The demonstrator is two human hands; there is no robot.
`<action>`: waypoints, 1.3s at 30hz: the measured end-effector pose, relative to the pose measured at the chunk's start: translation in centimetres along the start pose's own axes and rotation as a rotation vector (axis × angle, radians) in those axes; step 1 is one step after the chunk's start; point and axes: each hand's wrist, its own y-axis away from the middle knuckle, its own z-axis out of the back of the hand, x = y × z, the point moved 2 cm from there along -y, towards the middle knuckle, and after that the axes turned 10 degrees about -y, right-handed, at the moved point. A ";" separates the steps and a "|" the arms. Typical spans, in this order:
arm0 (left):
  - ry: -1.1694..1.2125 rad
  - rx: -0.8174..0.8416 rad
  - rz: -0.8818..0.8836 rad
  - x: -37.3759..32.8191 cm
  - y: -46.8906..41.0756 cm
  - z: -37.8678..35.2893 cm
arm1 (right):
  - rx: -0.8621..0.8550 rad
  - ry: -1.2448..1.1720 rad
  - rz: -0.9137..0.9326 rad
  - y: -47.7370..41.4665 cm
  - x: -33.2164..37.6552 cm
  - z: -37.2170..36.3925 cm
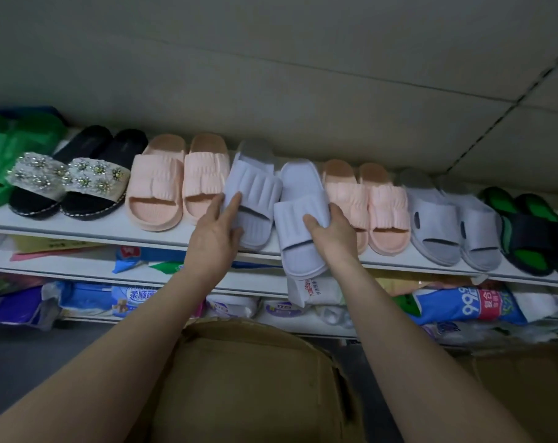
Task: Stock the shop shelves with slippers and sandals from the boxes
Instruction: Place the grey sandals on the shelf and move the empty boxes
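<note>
Since the brown cardboard box (249,378) nearest the camera shows me only its flaps, I cannot tell how much stock is left inside it. Past it, plastic-wrapped packaged goods (127,298) fill the lower shelves. Higher up, the left hand (213,231) lies with straight fingers against the strap of the left pale lilac ribbed foam slipper (255,193), which rests on the white top shelf (79,225). The right hand (332,231) grips the right pale lilac ribbed foam slipper (303,238), thumb on the strap and fingers curled round its outer side. That slipper's toe hangs out past the shelf's front edge, so I judge it not yet seated. Along the same shelf I count 5 placed pairs: black sandals with jewelled straps (70,177), the left peach ruched foam pair (175,180), the right peach ruched foam pair (367,203), grey slides (453,225) and black-and-green slides (533,231). With these 2 lilac slippers filling the only gap, I judge this shelf nearly stocked; left to do is pushing the right one back and squaring the pair.
</note>
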 end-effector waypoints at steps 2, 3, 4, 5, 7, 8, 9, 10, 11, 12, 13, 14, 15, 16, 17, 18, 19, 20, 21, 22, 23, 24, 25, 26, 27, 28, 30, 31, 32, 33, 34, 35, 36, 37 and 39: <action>-0.013 -0.023 0.007 -0.1 -0.5 0.0 | -0.033 0.018 0.033 -0.2 0.0 -0.1; -0.015 -0.026 0.019 -0.3 -0.8 0.1 | -0.059 0.038 0.045 -0.1 -0.1 -0.1; -0.014 -0.023 0.030 -0.6 -0.9 0.1 | -0.092 0.056 0.055 0.0 -0.2 0.1; -0.010 -0.019 0.039 -0.9 -1.0 0.1 | -0.127 0.068 0.066 0.1 -0.4 0.3; 0.010 0.005 0.062 -1.5 -1.1 -0.1 | -0.172 0.083 0.081 0.4 -0.6 0.6; 0.019 0.015 0.076 -1.6 -1.1 -0.2 | -0.182 0.087 0.090 0.4 -0.7 0.7; 0.029 0.018 0.089 -1.7 -1.1 -0.3 | -0.189 0.083 0.101 0.4 -0.7 0.7; 0.038 0.018 0.100 -1.7 -1.0 -0.4 | -0.192 0.073 0.112 0.3 -0.6 0.6; 0.046 0.017 0.108 -1.6 -1.1 -0.4 | -0.193 0.058 0.128 0.1 -0.5 0.5; 0.044 0.015 0.109 -1.6 -1.1 -0.3 | -0.189 0.048 0.148 -0.1 -0.3 0.4; 0.026 0.010 0.100 -1.6 -1.1 -0.3 | -0.186 0.059 0.174 -0.2 -0.1 0.2; -0.006 0.001 0.083 -1.6 -1.1 -0.2 | -0.188 0.104 0.209 -0.3 0.1 0.0; -0.041 -0.012 0.058 -1.6 -1.0 -0.2 | -0.201 0.183 0.246 -0.3 0.3 -0.1; -0.071 -0.024 0.028 -1.6 -0.9 -0.1 | -0.209 0.274 0.280 -0.3 0.4 -0.3; -0.090 -0.031 0.000 -1.6 -0.8 -0.2 | -0.204 0.347 0.304 -0.2 0.6 -0.4; -0.099 -0.032 -0.023 -1.7 -0.7 -0.1 | -0.174 0.393 0.311 -0.2 0.7 -0.4; -0.105 -0.030 -0.040 -1.7 -0.6 0.0 | -0.134 0.426 0.309 -0.1 0.9 -0.4; -0.109 -0.027 -0.050 -1.7 -0.6 0.2 | -0.096 0.459 0.310 -0.1 0.9 -0.3; -0.116 -0.023 -0.056 -1.8 -0.5 0.4 | -0.063 0.493 0.317 -0.1 0.9 -0.1; -0.124 -0.018 -0.062 -1.8 -0.4 0.8 | -0.033 0.526 0.329 0.1 1.0 0.2; -0.132 -0.015 -0.071 -1.8 -0.1 1.2 | -0.007 0.554 0.343 0.3 1.0 0.5; -0.140 -0.014 -0.081 -1.8 0.3 1.7 | 0.016 0.578 0.359 0.5 1.2 0.8; -0.150 -0.014 -0.087 -1.7 0.7 2.2 | 0.034 0.606 0.381 0.8 1.4 1.1; -0.165 -0.015 -0.090 -1.5 1.2 2.9 | 0.050 0.640 0.413 1.2 1.7 1.2; -0.183 -0.012 -0.094 -1.3 1.8 3.6 | 0.064 0.677 0.453 1.7 2.0 1.4; -0.200 -0.011 -0.106 -1.1 2.4 4.4 | 0.079 0.713 0.494 2.3 2.4 1.6; -0.223 -0.015 -0.142 -0.5 3.7 6.1 | 0.112 0.781 0.585 3.7 3.0 1.7; -0.232 -0.018 -0.163 0.0 4.4 6.9 | 0.125 0.808 0.627 4.5 3.3 1.7; -0.239 -0.024 -0.182 0.6 5.2 7.8 | 0.131 0.827 0.662 5.5 3.7 1.5; -0.243 -0.029 -0.196 1.3 6.0 8.7 | 0.132 0.839 0.689 6.5 4.1 1.4; -0.244 -0.035 -0.208 2.1 6.9 9.6 | 0.132 0.848 0.706 7.6 4.5 1.0; -0.247 -0.043 -0.222 2.9 7.9 10.6 | 0.134 0.856 0.719 8.8 4.9 0.6; -0.253 -0.057 -0.240 3.9 9.0 11.6 | 0.140 0.865 0.727 10.2 5.3 0.0; -0.262 -0.072 -0.257 5.0 10.1 12.6 | 0.146 0.874 0.737 11.6 5.8 -0.7; -0.275 -0.099 -0.278 7.7 12.5 14.8 | 0.148 0.878 0.759 15.0 6.8 -2.5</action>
